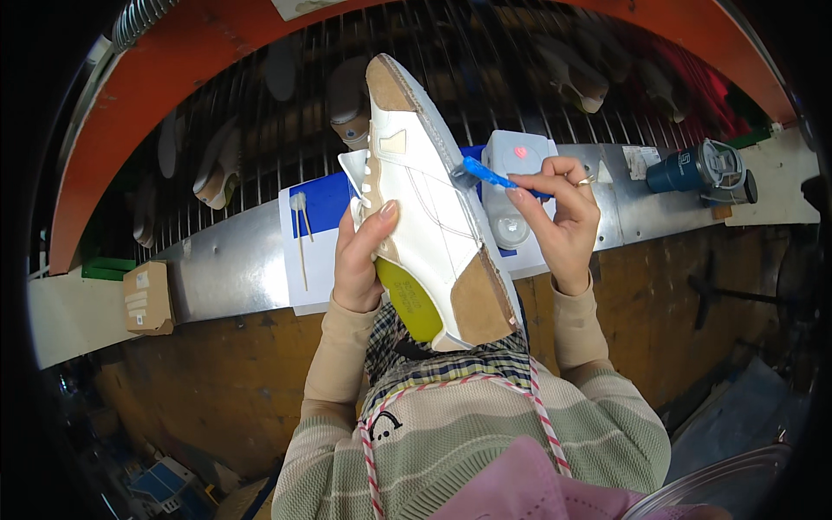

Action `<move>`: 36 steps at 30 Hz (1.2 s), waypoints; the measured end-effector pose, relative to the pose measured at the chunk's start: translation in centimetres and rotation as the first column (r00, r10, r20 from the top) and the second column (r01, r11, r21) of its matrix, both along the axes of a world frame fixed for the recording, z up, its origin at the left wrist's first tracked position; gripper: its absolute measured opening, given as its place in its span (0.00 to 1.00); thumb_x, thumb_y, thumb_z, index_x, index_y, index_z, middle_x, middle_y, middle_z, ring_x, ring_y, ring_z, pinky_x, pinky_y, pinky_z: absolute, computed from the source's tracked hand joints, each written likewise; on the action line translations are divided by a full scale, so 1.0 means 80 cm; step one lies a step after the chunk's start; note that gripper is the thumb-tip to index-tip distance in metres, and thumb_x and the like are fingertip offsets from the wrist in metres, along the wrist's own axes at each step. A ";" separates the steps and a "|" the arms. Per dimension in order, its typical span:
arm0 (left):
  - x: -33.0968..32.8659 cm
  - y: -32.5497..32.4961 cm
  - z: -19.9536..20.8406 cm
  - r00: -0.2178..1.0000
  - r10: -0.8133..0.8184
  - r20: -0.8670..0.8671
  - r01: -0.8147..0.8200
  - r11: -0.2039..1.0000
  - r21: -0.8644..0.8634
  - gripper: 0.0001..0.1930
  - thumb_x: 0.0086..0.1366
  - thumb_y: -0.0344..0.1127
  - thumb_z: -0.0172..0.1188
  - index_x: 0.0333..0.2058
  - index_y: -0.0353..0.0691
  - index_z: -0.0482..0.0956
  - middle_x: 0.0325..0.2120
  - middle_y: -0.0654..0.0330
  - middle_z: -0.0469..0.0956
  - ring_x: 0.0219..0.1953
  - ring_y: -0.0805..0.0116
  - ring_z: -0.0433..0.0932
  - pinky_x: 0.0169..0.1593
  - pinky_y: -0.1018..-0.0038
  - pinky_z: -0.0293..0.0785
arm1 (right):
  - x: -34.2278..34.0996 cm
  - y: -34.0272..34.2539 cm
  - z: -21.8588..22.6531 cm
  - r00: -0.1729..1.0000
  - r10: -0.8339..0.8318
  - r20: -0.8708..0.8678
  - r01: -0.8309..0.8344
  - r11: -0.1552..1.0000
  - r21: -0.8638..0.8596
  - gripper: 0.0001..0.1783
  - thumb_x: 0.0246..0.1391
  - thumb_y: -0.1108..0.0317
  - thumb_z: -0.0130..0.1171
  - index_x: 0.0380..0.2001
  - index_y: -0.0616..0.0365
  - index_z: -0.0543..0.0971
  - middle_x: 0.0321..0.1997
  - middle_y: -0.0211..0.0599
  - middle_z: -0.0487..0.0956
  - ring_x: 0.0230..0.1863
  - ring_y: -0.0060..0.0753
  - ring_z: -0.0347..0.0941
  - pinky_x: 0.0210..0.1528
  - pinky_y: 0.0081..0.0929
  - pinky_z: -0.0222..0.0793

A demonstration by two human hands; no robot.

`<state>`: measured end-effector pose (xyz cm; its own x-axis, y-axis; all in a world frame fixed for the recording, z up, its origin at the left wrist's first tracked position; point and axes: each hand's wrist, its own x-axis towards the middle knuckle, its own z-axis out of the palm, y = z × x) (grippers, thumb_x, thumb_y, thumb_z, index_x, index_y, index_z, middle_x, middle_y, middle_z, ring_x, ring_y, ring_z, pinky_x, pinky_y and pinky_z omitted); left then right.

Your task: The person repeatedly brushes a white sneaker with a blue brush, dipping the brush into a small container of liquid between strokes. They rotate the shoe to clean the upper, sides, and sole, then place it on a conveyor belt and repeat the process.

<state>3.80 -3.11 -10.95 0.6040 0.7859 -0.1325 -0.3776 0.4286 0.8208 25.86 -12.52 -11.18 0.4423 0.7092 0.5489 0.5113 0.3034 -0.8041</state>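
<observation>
My left hand (361,257) is closed round the side and tongue area of a white lace-up sneaker (420,195), thumb on the upper. The sneaker is tilted, toe up and away from me, with tan toe and heel patches and a yellow-green insole. Between the thumb and fingers of my right hand (563,211) is a small blue-handled brush (487,172). Its greyish head touches the edge where the upper meets the sole. Behind the brush stands a whitish plastic container (513,147) with a red mark, partly hidden by my right hand and the shoe.
Thin wooden sticks (303,260) with white-coated tips lie on blue and white sheets (325,204). A metal ledge (230,264) runs across the bench. A cardboard box (147,299) sits at left, a blue tumbler (685,172) at right. Other shoes (218,165) rest on the rollers beyond.
</observation>
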 end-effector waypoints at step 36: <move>-0.013 -0.001 0.008 0.998 0.066 0.008 -0.066 0.997 0.041 0.28 0.69 0.44 0.53 0.61 0.30 0.65 0.50 0.48 0.78 0.49 0.62 0.81 0.54 0.69 0.77 | 0.012 -0.043 0.040 0.984 0.150 0.093 -0.140 0.984 -0.108 0.10 0.42 0.74 0.73 0.32 0.61 0.87 0.33 0.30 0.67 0.31 0.21 0.64 0.31 0.18 0.59</move>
<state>2.76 -3.19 -10.33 0.5513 0.8289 -0.0953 -0.4096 0.3683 0.8346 26.80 -15.96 -8.01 0.2768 0.8160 0.5074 0.5473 0.3002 -0.7813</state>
